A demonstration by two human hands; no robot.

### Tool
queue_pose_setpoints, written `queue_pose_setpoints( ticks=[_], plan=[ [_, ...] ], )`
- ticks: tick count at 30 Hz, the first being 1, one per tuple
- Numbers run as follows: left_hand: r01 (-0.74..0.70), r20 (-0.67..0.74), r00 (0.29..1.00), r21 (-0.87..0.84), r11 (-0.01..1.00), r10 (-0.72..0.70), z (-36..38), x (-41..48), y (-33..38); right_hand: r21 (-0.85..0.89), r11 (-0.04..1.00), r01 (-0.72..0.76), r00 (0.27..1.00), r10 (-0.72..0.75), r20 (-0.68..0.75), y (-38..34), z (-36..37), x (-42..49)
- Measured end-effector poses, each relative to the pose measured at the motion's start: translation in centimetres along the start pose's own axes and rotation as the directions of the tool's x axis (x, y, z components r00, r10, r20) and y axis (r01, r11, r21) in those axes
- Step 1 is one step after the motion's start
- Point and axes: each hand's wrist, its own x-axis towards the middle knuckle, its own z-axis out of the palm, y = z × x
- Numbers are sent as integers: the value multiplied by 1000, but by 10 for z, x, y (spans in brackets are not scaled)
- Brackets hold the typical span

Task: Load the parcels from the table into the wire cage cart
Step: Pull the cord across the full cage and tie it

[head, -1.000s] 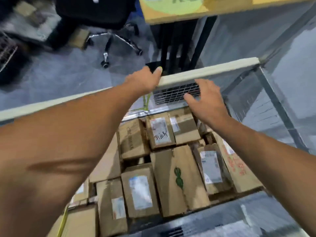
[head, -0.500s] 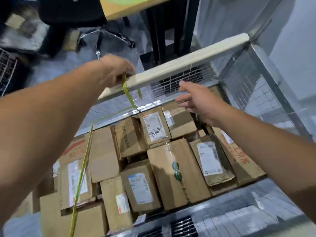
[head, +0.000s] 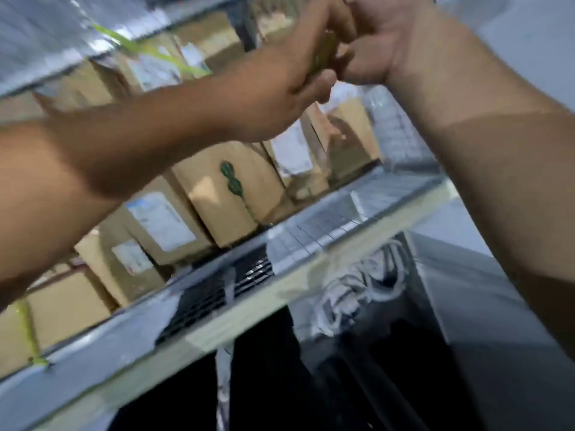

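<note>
The wire cage cart is packed with brown cardboard parcels, among them one with a green mark and one with a white label. My two hands meet above the cart's far side, near the top of the blurred view. My left hand pinches a yellow-green strap between thumb and fingers. My right hand curls round the same strap from the right. The strap runs off to the left over the parcels and shows again at the cart's near left corner.
The cart's pale near rail crosses the view diagonally with wire mesh beneath it. Dark clothing fills the lower middle. Grey floor lies to the right of the cart.
The view has swung down and blurred. My right hand has come across from the cart's far mesh to meet my left hand, and both now hold the strap.
</note>
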Motion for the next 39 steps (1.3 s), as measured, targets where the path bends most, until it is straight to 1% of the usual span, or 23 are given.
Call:
queue_pose_setpoints(
  ticks=[1,2,3,4,5,6,7,8,9,12,13,15,17,18,19,22,23,24,27,28,32,35,39],
  plan=[
    [36,-20,999,-61,997,-38,19,2,-5,-1,999,-40,992,40,-118,16,-11,-7],
    [105,-33,993,-129,986,-110,40,4,-11,-5,997,-74,962,70,-266,35,-25,-8],
    [186,-16,981,-176,967,-192,60,6,-19,-74,991,-109,923,73,-378,55,-37,-12],
    [268,34,963,-185,946,-266,79,8,-27,-179,972,-152,899,61,-434,77,-48,-16],
    [326,112,944,-143,935,-312,97,10,-36,-344,910,-231,909,76,-410,94,-52,-26],
    [341,191,927,-78,937,-322,116,9,-47,-535,789,-304,927,115,-356,110,-55,-36],
    [338,252,911,0,941,-327,134,5,-58,-700,621,-352,934,178,-311,121,-59,-47],
    [345,282,893,76,936,-352,149,1,-69,-813,462,-354,934,213,-286,128,-61,-57],
    [358,291,875,153,921,-388,163,-4,-78,-875,355,-328,940,218,-264,129,-63,-64],
    [302,275,867,373,877,-416,204,-5,-99,-968,146,-205,977,89,-193,122,-77,-66],
    [294,261,873,394,871,-413,214,0,-104,-982,67,-174,981,103,-167,116,-84,-65],
    [310,233,875,403,861,-424,226,15,-113,-993,-20,-114,972,205,-116,105,-97,-71],
    [313,224,872,429,847,-436,235,28,-122,-990,-109,-95,960,251,-120,99,-111,-80],
    [307,230,868,450,838,-441,239,32,-125,-987,-126,-96,961,245,-124,99,-116,-84],
    [298,232,866,470,831,-442,242,34,-126,-990,-110,-90,970,216,-112,101,-118,-86],
    [266,190,891,517,813,-412,252,28,-126,-997,17,-71,997,33,-71,109,-124,-88],
    [270,166,900,516,813,-404,255,26,-125,-997,41,-69,997,-21,-70,111,-129,-89],
    [282,137,906,509,813,-400,258,24,-123,-996,53,-67,997,-40,-69,112,-133,-90],
    [305,61,916,533,789,-396,266,22,-119,-997,61,-53,998,49,-50,116,-140,-101],
    [308,46,918,544,781,-394,270,22,-117,-996,76,-47,998,41,-44,117,-141,-104],
    [321,-25,933,503,803,-358,282,27,-107,-989,132,-64,991,-108,-79,122,-135,-104],
    [265,-16,956,486,833,-294,288,38,-107,-986,163,-48,976,-202,-80,127,-135,-102],
    [178,48,969,545,819,-243,292,38,-113,-989,141,-54,958,-273,-92,131,-138,-103]
  ],
)
